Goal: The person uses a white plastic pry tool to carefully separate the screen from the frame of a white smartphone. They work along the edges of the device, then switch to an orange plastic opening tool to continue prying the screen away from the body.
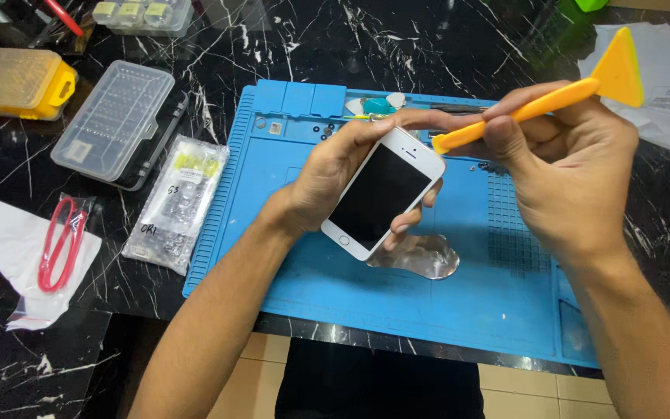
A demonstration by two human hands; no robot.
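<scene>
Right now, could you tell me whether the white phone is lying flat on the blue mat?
No, the left hand holds the white phone tilted above the blue mat.

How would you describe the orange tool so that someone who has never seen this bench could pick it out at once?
Start at the blue work mat on the black marble table. Above it, the right hand holds the orange plastic pry tool against the white phone's top edge. Unlike anything nearby, it has a long handle ending in a flat yellow triangular blade.
</scene>
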